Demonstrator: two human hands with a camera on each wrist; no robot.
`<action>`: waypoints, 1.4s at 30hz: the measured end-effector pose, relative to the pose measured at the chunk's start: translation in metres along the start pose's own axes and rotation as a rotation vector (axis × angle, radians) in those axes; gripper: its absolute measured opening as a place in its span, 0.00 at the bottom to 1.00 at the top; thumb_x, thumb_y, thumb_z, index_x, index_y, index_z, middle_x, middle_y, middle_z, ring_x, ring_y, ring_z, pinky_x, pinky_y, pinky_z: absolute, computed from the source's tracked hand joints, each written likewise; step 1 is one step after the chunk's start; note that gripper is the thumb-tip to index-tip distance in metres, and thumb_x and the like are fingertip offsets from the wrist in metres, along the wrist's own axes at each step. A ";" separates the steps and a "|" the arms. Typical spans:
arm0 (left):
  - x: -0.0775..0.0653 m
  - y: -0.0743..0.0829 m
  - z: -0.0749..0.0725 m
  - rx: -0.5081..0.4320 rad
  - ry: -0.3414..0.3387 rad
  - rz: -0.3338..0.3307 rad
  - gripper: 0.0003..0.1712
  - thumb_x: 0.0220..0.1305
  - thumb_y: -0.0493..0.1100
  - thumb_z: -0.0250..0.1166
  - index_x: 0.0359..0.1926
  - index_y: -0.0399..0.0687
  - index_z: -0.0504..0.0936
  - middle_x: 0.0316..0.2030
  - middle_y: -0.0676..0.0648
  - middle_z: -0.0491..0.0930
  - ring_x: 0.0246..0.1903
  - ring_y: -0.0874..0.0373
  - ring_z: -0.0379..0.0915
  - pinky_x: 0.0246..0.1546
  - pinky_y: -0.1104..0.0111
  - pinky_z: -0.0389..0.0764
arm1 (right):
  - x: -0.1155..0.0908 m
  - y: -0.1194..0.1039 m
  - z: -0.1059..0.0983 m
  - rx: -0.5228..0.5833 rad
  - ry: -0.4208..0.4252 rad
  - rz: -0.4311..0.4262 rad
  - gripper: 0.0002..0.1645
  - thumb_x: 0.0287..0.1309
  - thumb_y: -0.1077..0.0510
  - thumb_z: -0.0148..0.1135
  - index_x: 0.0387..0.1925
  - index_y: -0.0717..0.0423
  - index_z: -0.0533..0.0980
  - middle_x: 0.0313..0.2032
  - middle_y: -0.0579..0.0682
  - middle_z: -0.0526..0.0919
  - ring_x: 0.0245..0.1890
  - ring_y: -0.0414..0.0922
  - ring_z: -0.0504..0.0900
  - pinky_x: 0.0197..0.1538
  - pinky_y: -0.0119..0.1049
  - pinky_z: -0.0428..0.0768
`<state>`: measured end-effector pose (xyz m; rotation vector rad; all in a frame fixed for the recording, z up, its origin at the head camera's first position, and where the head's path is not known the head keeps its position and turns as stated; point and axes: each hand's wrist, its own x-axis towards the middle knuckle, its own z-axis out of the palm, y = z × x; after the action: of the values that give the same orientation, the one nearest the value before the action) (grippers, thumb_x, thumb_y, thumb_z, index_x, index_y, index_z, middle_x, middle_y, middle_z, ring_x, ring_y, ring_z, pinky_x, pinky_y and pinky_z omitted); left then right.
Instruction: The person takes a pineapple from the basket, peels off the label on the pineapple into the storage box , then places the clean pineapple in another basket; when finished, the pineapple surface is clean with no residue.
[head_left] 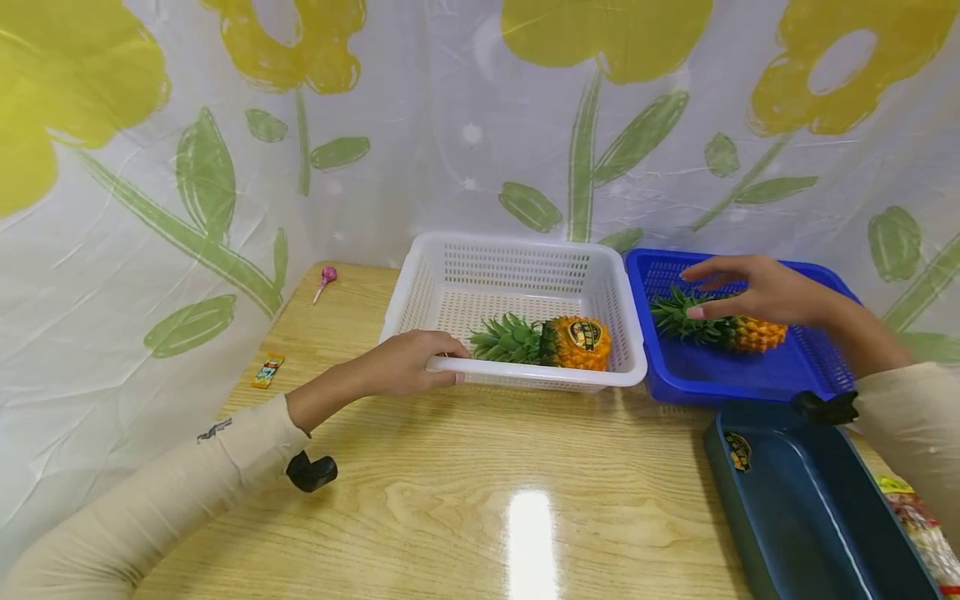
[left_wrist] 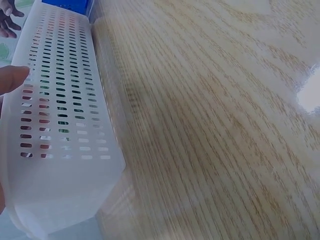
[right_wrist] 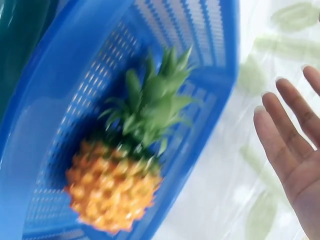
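My left hand (head_left: pixel 408 364) grips the near rim of the white basket (head_left: pixel 517 379), thumb outside and fingers over the edge. Inside that basket lies a pineapple (head_left: pixel 583 340) with a dark label, its green leaves pointing left. Over the blue basket (head_left: pixel 750 385) hovers my right hand (head_left: pixel 772 290), fingers apart and nothing held. Beneath it a second pineapple (head_left: pixel 756 335) lies in the blue basket, partly hidden by the hand in the head view. The right wrist view shows this pineapple (right_wrist: pixel 115 185) whole, the spread fingers (right_wrist: pixel 285 105) off to its side.
A dark teal tray (head_left: pixel 795 500) with a label inside stands at the front right, a colourful packet (head_left: pixel 918 525) beside it. At the table's left are a lollipop (head_left: pixel 327 277) and a small wrapped candy (head_left: pixel 267 371). A flowered curtain (head_left: pixel 450 125) hangs behind the baskets.
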<state>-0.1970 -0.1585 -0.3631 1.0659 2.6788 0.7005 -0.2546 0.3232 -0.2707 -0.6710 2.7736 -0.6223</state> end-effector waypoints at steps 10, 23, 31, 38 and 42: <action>-0.001 -0.001 0.004 -0.002 0.031 0.011 0.16 0.69 0.48 0.65 0.55 0.49 0.84 0.52 0.49 0.83 0.52 0.52 0.79 0.53 0.55 0.78 | 0.017 -0.035 0.015 0.072 -0.039 -0.045 0.34 0.58 0.45 0.72 0.65 0.46 0.74 0.63 0.54 0.78 0.63 0.57 0.76 0.57 0.59 0.78; -0.004 -0.003 0.002 -0.085 0.079 0.034 0.16 0.68 0.46 0.66 0.55 0.49 0.83 0.51 0.50 0.83 0.51 0.54 0.78 0.54 0.56 0.77 | 0.031 -0.065 0.024 0.074 -0.053 -0.081 0.34 0.56 0.45 0.74 0.63 0.46 0.76 0.63 0.54 0.78 0.61 0.55 0.78 0.52 0.51 0.82; -0.013 -0.006 -0.001 -0.133 0.179 -0.054 0.20 0.69 0.48 0.65 0.59 0.48 0.80 0.55 0.46 0.79 0.58 0.47 0.74 0.61 0.50 0.73 | 0.038 -0.077 0.030 0.056 -0.061 -0.115 0.33 0.58 0.47 0.73 0.63 0.50 0.76 0.61 0.55 0.79 0.61 0.56 0.78 0.52 0.51 0.82; -0.023 -0.011 -0.006 -0.117 0.294 -0.112 0.23 0.68 0.51 0.67 0.62 0.54 0.77 0.61 0.46 0.72 0.64 0.44 0.66 0.64 0.43 0.67 | 0.048 -0.082 0.036 0.036 -0.068 -0.112 0.34 0.57 0.46 0.73 0.63 0.50 0.75 0.61 0.53 0.79 0.60 0.55 0.78 0.52 0.52 0.81; -0.026 -0.012 -0.009 -0.104 0.355 -0.166 0.28 0.66 0.53 0.67 0.64 0.53 0.75 0.66 0.44 0.67 0.67 0.41 0.60 0.64 0.41 0.63 | 0.055 -0.083 0.041 0.029 -0.093 -0.117 0.35 0.58 0.45 0.73 0.64 0.50 0.75 0.62 0.53 0.78 0.60 0.55 0.78 0.54 0.54 0.80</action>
<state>-0.1881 -0.1869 -0.3617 0.7416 2.9368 1.0691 -0.2587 0.2156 -0.2755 -0.8388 2.6499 -0.6352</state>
